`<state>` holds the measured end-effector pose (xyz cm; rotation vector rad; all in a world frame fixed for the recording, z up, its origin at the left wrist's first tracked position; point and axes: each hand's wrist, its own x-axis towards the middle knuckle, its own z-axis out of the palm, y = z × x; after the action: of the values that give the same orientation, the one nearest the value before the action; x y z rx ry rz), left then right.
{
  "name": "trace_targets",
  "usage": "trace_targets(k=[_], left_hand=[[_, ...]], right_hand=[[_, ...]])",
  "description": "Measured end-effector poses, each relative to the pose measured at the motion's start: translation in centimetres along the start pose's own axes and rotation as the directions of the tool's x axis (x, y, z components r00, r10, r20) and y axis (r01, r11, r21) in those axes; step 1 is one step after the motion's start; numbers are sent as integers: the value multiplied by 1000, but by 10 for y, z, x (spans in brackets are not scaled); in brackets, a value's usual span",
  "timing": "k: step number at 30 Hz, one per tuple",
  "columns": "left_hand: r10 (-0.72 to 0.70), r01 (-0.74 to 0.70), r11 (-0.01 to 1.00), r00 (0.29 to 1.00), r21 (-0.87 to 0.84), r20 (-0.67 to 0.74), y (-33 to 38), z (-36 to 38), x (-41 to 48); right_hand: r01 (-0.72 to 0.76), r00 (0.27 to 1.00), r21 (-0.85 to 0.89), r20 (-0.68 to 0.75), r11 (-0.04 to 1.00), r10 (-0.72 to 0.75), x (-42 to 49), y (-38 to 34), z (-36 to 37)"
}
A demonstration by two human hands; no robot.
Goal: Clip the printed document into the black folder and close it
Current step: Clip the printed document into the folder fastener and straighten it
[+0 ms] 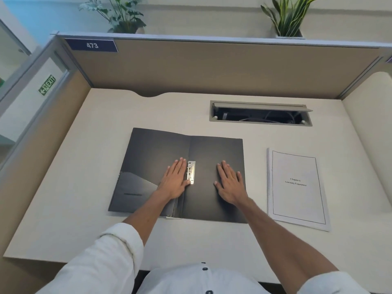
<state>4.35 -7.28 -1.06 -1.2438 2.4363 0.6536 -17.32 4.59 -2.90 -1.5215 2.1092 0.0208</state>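
The black folder (152,153) lies open and flat in the middle of the desk. A metal clip (191,172) runs along its spine. My left hand (175,180) rests flat on the left flap, its thumb touching the clip's lower end. Flat on the right flap lies my right hand (230,183), fingers spread. Neither hand holds anything. The printed document (297,188), a white stapled stack with a bordered title page, sits on the desk to the right of the folder, apart from it.
An open cable hatch (259,113) with wires inside is set into the white desk (84,187) behind the folder. Beige partition walls (212,66) enclose the desk on three sides. Potted plants (288,15) stand on the ledge above.
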Motion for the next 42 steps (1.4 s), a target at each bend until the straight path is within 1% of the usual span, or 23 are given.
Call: trace_targets(k=[4, 11, 15, 19, 21, 24, 26, 28, 30, 38, 40, 42], left_hand=[[-49, 49, 999, 999, -6, 21, -2, 1, 6], [-94, 94, 995, 996, 29, 3, -2, 2, 10], [-81, 81, 997, 996, 18, 37, -2, 1, 11], [-41, 46, 997, 996, -66, 74, -10, -5, 9], [-25, 30, 995, 998, -99, 55, -13, -7, 7], [24, -23, 996, 1000, -90, 13, -11, -7, 3], [78, -78, 996, 997, -42, -8, -9, -4, -1], [136, -134, 990, 990, 50, -42, -6, 0, -3], [173, -164, 980, 981, 112, -83, -4, -1, -3], [157, -154, 987, 978, 35, -137, 5, -23, 8], [139, -147, 989, 974, -31, -180, 6, -28, 11], [86, -123, 982, 967, -145, -240, 6, -34, 16]], right_hand=[[4, 1000, -8, -7, 1000, -4, 2, 2, 6], [1, 999, -9, -32, 1000, -1, 5, 3, 14], [5, 1000, -15, -26, 1000, -5, 6, 5, 15], [3, 1000, -18, -25, 1000, -3, 5, 4, 15], [3, 1000, -18, -23, 1000, -3, 4, 3, 14], [5, 1000, -21, -17, 1000, -6, 3, 4, 13], [5, 1000, -21, -5, 1000, -5, 3, 4, 11], [2, 1000, -21, 0, 1000, -2, 2, 3, 11], [0, 1000, -19, 1, 1000, 0, 1, 3, 11], [0, 1000, -22, -6, 1000, 0, -1, 2, 11], [0, 1000, -18, -8, 1000, 0, -1, 3, 11], [6, 1000, -19, -11, 1000, -6, 0, 4, 11]])
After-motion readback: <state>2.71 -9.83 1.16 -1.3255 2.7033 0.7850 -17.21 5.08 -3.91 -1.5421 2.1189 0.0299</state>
